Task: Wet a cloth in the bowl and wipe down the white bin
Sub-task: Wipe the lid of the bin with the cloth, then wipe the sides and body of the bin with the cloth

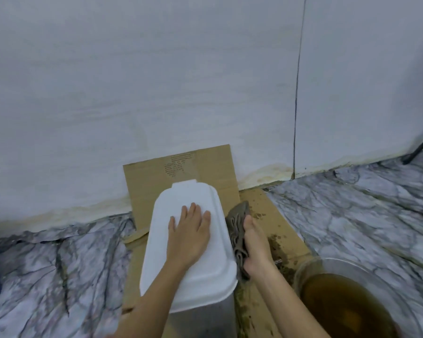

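The white bin (161, 259) stands on cardboard in the lower middle, its lid closed. My left hand (189, 236) lies flat on the lid with fingers spread. A grey-brown cloth (238, 223) hangs against the bin's right side. My right hand (255, 245) presses the cloth to that side; how its fingers lie behind the cloth is hidden. The clear bowl (310, 264) of brown water sits at the lower right, just right of my right forearm.
Flattened cardboard (276, 230) covers the floor under the bin and leans up the white wall (156, 81); it carries wet brown spots right of the bin. Marble-patterned floor (352, 215) spreads on both sides. A black tripod leg (418, 150) stands far right.
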`<act>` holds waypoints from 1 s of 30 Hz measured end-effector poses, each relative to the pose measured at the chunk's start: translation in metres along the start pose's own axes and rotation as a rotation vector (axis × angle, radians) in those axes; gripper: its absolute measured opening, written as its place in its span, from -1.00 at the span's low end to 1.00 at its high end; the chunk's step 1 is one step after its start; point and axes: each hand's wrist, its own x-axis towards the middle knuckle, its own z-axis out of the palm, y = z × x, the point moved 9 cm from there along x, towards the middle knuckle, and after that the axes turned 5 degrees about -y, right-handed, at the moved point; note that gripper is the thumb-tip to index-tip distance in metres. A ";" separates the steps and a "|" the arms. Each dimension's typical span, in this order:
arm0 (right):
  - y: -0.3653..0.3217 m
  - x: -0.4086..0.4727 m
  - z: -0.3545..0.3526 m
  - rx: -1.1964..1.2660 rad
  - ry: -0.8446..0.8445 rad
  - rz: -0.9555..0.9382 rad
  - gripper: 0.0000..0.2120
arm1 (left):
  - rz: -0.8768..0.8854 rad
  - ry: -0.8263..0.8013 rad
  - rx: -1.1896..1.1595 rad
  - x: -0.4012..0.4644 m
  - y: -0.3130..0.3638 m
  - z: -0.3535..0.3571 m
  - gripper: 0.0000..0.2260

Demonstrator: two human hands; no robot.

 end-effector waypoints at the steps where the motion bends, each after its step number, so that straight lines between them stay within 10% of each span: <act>1: -0.012 -0.008 0.000 -0.112 0.009 -0.071 -0.57 | -0.007 0.001 -0.085 -0.001 0.001 -0.003 -0.53; 7: -0.035 -0.073 0.060 -0.793 -0.233 -0.555 -0.71 | -0.011 0.058 -0.781 -0.037 -0.009 -0.047 -0.62; 13: -0.011 -0.059 0.083 -1.012 -0.299 -0.561 -0.66 | 0.029 0.156 -0.154 -0.095 -0.071 -0.040 -0.60; 22: -0.019 -0.035 0.082 -1.031 -0.319 -0.404 -0.64 | 0.074 0.244 0.025 -0.091 -0.061 -0.024 -0.58; 30: 0.016 -0.128 0.098 -1.750 -0.134 -0.931 -0.52 | 0.072 0.231 0.148 -0.094 -0.051 -0.018 -0.57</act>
